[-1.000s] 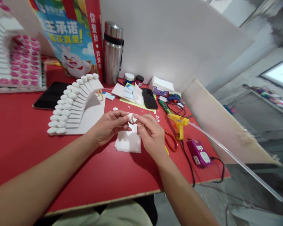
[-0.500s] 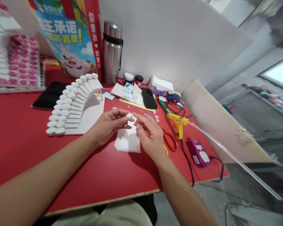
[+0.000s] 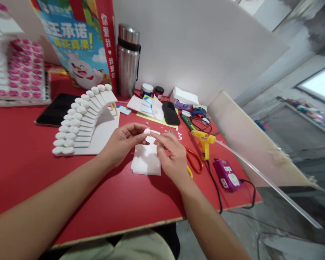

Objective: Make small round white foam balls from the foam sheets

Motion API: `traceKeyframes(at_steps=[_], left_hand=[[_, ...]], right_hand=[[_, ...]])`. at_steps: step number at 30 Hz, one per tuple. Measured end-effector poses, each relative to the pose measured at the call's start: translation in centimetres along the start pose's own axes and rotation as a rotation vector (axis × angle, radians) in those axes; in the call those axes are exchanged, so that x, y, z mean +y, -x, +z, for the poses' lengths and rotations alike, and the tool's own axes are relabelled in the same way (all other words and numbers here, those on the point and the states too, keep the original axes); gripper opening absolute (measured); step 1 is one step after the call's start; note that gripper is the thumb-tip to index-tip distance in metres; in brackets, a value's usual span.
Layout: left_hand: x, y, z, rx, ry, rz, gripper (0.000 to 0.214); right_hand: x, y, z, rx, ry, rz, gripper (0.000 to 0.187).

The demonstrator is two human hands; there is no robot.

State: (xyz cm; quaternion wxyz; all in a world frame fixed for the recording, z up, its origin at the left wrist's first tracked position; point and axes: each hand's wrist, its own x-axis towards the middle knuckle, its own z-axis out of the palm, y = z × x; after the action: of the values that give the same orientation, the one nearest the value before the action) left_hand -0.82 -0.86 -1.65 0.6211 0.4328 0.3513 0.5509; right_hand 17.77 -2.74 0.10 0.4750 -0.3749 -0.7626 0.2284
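Above a stack of white paper [image 3: 146,164], my left hand [image 3: 127,140] pinches a small white rounded piece [image 3: 147,131] between thumb and fingers. It looks like folded tissue paper, though partly hidden. My right hand [image 3: 171,153] has its fingers curled, with the index fingertip against the same piece. Left of the hands stands a curved white model staircase [image 3: 85,129] on a white base. Oval white pads [image 3: 63,142] line its outer edge in rows.
A yellow glue gun [image 3: 204,139] with a long glue stick lies right, near orange-handled pliers [image 3: 195,161] and a purple power socket [image 3: 227,175]. Behind are a steel flask [image 3: 128,61], a phone [image 3: 170,112] and small jars [image 3: 147,89]. A black tablet [image 3: 52,110] lies left.
My right index finger has moved left and now presses over the white piece, which has turned slightly in my left fingers. The view has shifted very little.
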Motion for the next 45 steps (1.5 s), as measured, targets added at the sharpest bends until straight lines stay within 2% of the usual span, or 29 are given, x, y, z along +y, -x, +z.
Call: traceKeyframes(at_steps=[5, 8, 11, 18, 22, 28, 33, 38, 41, 45], left_hand=[[0.5, 0.3, 0.3, -0.048, -0.093, 0.054, 0.03], [0.6, 0.4, 0.5, -0.091, -0.124, 0.078, 0.028], [0.6, 0.5, 0.7, -0.108, -0.149, 0.067, 0.028], [0.2, 0.5, 0.5, -0.135, -0.132, 0.047, 0.03], [0.3, 0.4, 0.5, -0.11, -0.194, 0.083, 0.028], [0.8, 0.5, 0.4, -0.067, -0.219, 0.049, 0.022], [0.6, 0.6, 0.3, -0.071, -0.166, 0.0, 0.03], [0.6, 0.5, 0.5, -0.064, -0.155, -0.011, 0.031], [0.8, 0.6, 0.7, -0.036, -0.206, 0.019, 0.029], [0.9, 0.6, 0.8, -0.022, -0.372, 0.148, 0.025]], right_hand=[[0.6, -0.4, 0.1, 0.131, -0.347, 0.339, 0.016], [0.8, -0.8, 0.3, 0.138, -0.479, 0.466, 0.025], [0.7, -0.9, 0.4, 0.107, -0.488, 0.492, 0.03], [0.6, -0.7, 0.5, 0.079, -0.469, 0.483, 0.029], [0.7, -0.7, 0.5, 0.066, -0.354, 0.469, 0.027], [1.2, -0.4, 0.6, 0.078, -0.147, 0.31, 0.02], [1.0, -0.3, 0.5, 0.075, 0.011, 0.192, 0.012], [0.8, -0.3, 0.3, 0.051, 0.063, 0.12, 0.007], [0.7, -0.3, 0.3, 0.062, 0.088, 0.087, 0.007], [0.5, -0.3, 0.4, 0.071, 0.177, 0.015, 0.011]])
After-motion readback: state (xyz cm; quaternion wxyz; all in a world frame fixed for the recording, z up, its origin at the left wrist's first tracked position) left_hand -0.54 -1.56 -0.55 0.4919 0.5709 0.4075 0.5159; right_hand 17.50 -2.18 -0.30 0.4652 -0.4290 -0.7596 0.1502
